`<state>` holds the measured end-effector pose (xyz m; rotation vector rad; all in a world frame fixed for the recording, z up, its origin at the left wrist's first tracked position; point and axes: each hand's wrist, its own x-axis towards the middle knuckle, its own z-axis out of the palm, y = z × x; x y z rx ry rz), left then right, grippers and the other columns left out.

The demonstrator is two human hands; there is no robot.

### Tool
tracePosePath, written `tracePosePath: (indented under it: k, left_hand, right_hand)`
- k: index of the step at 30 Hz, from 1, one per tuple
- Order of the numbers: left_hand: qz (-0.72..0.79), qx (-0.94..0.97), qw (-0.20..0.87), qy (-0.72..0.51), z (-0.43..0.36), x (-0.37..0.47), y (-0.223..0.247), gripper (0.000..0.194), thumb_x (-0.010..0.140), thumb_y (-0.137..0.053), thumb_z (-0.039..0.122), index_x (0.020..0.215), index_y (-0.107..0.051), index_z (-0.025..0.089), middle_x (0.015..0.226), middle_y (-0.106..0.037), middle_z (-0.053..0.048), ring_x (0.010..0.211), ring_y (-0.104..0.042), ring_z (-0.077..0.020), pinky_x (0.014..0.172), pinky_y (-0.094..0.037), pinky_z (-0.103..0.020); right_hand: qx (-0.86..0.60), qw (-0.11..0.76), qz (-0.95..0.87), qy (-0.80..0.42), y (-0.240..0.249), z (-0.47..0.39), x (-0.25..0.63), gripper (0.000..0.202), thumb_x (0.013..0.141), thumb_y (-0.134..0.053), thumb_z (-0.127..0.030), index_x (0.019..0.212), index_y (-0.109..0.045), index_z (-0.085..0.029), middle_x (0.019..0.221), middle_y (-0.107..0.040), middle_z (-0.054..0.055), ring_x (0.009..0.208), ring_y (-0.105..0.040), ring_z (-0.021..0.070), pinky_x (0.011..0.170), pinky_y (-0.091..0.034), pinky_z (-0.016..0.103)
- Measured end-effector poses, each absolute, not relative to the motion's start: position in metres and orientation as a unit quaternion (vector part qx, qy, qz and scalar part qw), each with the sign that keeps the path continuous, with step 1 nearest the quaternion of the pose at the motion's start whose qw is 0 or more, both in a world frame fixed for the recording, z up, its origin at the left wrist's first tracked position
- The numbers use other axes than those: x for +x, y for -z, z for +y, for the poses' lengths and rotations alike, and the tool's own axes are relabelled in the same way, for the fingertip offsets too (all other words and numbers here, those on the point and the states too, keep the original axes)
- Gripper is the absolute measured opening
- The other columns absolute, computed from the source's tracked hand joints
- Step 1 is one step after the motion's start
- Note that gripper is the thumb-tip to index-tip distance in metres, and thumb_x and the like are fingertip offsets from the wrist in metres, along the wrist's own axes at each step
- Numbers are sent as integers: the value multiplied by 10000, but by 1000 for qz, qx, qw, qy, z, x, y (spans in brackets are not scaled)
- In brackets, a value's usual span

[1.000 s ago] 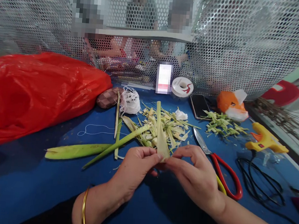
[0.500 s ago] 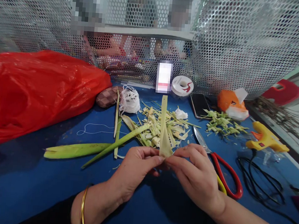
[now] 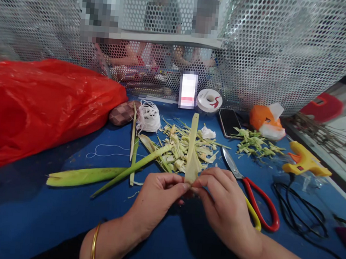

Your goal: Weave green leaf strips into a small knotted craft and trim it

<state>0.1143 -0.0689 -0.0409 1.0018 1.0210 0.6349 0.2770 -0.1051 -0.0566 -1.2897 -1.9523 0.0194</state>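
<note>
My left hand (image 3: 154, 200) pinches the base of a pale green leaf strip (image 3: 191, 161) between thumb and fingers. The strip stands upright, narrow at its top and wider where it folds near my fingertips. From the other side, my right hand (image 3: 227, 201) is closed at the same base, its thumb and fingertips pressed together there; the exact fold is hidden by my fingers. Behind the strip lies a heap of leaf scraps (image 3: 173, 155). Scissors (image 3: 248, 184) with red and yellow handles lie beside my right hand, partly covered by it.
Left are a green husk (image 3: 87, 177), a thin stalk (image 3: 135, 166) and a red plastic bag (image 3: 45, 115). A white string bundle (image 3: 148, 117), a spool (image 3: 205, 104) and a phone (image 3: 229, 123) lie farther back. Right is a yellow glue gun (image 3: 306, 160) with its black cord.
The leaf strip's top has tilted slightly to the right, and its folded base shows a little wider. Both hands keep their pinch; the whole view has shifted slightly.
</note>
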Motion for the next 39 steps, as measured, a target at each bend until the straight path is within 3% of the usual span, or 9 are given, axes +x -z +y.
tracePosePath:
  k: [4,10,20,26,35,39]
  left_hand:
    - [457,460,702,-294,-68,115,42,199,744,-712,334,754,-774,145,721,-733,-64,711,-640,-155,609,-458,-216]
    - [458,455,703,-298,-68,116,41,205,715,-726,343,722,-766,142,738,-740,-74,723,-649,-171,621,-479,-224]
    - [464,456,705,-284,-70,116,39,192,711,-696,315,731,-768,138,711,-737,-78,665,-628,-156,573,-449,-217]
    - [471,475,689,-280,-67,116,39,183,704,-680,300,705,-759,135,684,-729,-72,668,-627,-163,594,-452,-232]
    - [461,487,687,-279,-67,115,45,174,715,-726,306,683,-744,137,693,-727,-61,649,-611,-143,615,-445,-230]
    - [447,464,710,-283,-67,115,43,203,762,-697,332,720,-750,140,693,-724,-64,657,-628,-141,578,-442,-208]
  right_hand:
    - [-532,418,-727,-114,61,-109,275,122,916,-518,-100,858,-561,-198,913,-613,55,837,-580,186,714,-442,317]
    - [-566,445,-648,-247,63,-111,273,116,913,-557,-151,827,-586,-224,760,-634,-16,725,-600,147,659,-450,264]
    - [-575,506,-589,-258,62,-109,271,74,840,-637,-195,878,-581,-224,786,-630,-21,737,-621,125,671,-503,223]
    - [-591,496,-544,-331,60,-106,271,284,801,-659,-231,1069,-575,-194,712,-609,-40,663,-638,138,682,-527,271]
    - [-573,495,-525,-388,55,-104,271,231,792,-658,-222,1001,-561,-199,640,-595,-59,612,-633,134,640,-516,260]
    - [-541,533,-509,-405,56,-104,270,145,797,-689,-241,813,-548,-211,640,-588,-50,580,-593,114,557,-495,215]
